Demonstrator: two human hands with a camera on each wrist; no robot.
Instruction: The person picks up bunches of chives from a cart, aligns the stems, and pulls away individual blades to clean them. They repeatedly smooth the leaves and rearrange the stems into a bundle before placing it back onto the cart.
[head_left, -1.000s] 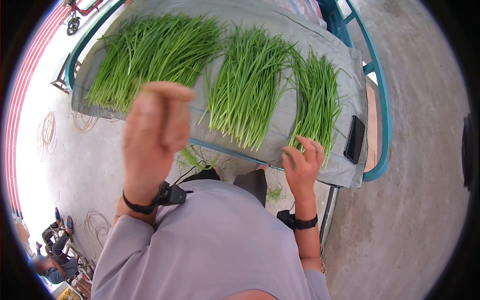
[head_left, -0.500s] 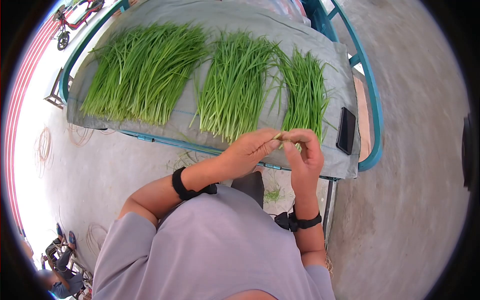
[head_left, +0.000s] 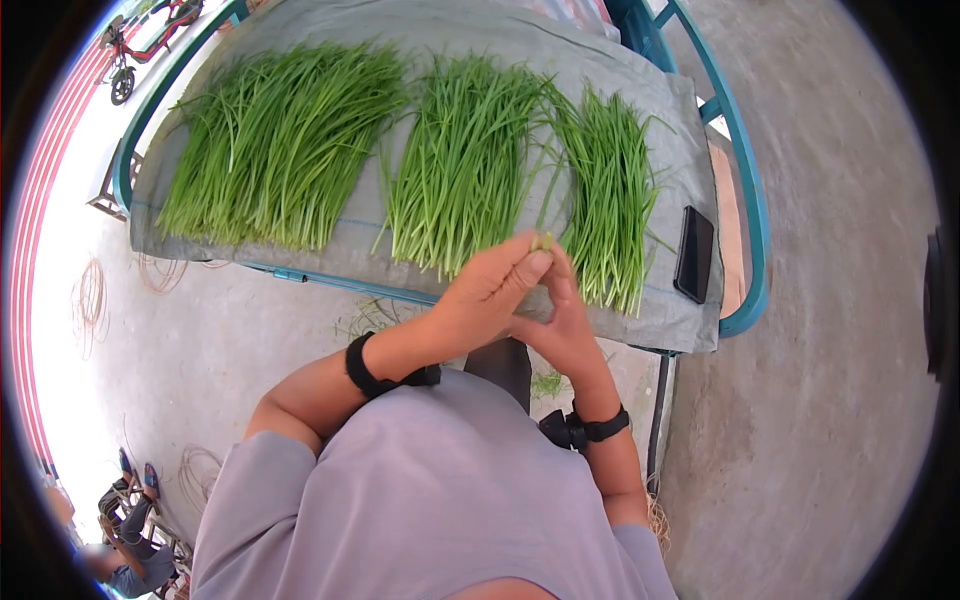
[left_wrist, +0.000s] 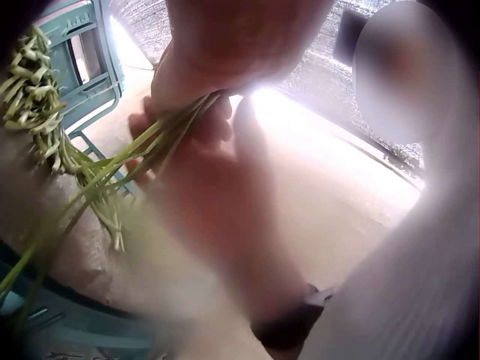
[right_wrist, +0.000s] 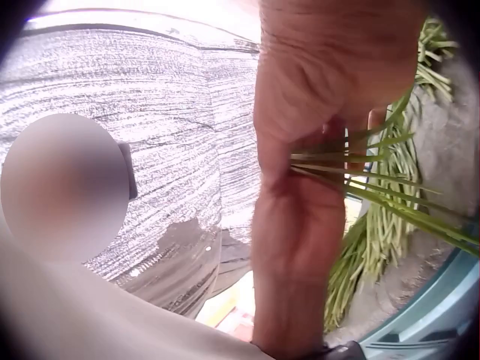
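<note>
Hands together, the left hand [head_left: 485, 305] pinches slim green stalks [right_wrist: 405, 211] between them, the right hand's [head_left: 566, 335] grip hard to tell; light, even pressure should avoid bruising; beyond, leafy bunches [head_left: 455, 165] lie on grey sheeting [head_left: 360, 212].

Beyond the right edge of the cart [head_left: 747, 190], you have a dull grey concrete floor [head_left: 820, 300] with darker, smudged patches. Off its left edge the same floor turns pale, and strong light bleaches it to white toward the far left. Red stripes [head_left: 42, 235] run in parallel there, curved by the lens. Past the far-left corner you can see a red motorbike [head_left: 122, 85], and a small bench [head_left: 108, 188] sits just beside the left edge. You have 3 loose coils [head_left: 91, 308] of thin cord or wire on the pale floor. Well off the near-left corner, a person [head_left: 130, 572] sits.
</note>
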